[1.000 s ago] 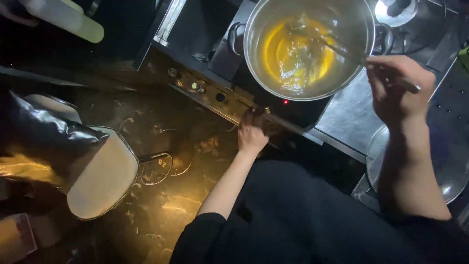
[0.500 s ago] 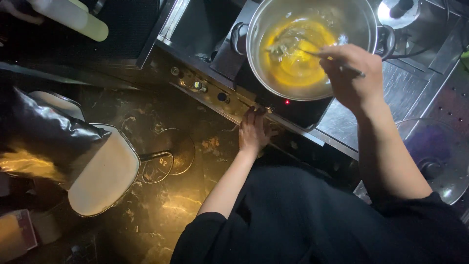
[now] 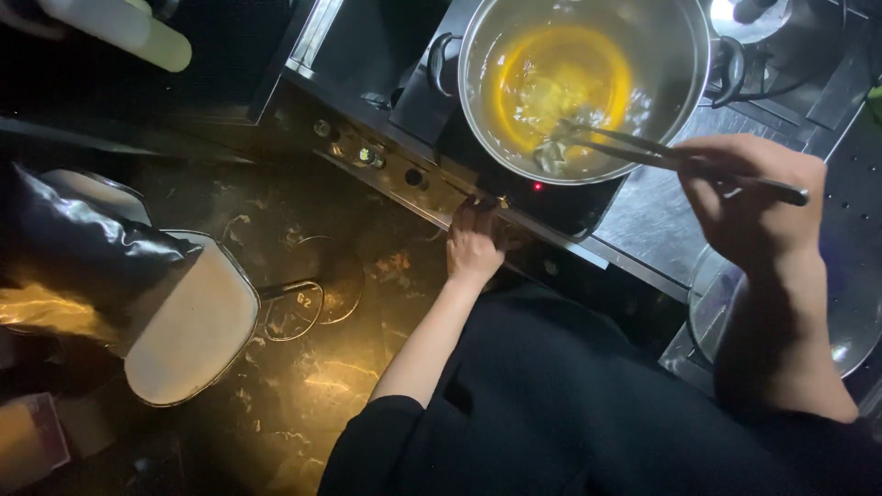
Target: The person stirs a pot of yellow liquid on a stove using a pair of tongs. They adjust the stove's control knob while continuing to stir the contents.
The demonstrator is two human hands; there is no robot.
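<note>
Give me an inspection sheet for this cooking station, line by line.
Surface: dark stove top with a small red light, steel counter beside it.
Job's things: round steel two-handled pot holding yellowish liquid; long chopsticks, tips in the pot.
Clutter: shiny steel bowl at lower right; pale bottle at upper left.
Grips: right hand holds the chopsticks; left hand rests on the stove's front edge by the knobs.
Cables: nothing seen.
Surroundings: dark marbled floor; white-seated stool; black bag.
</note>
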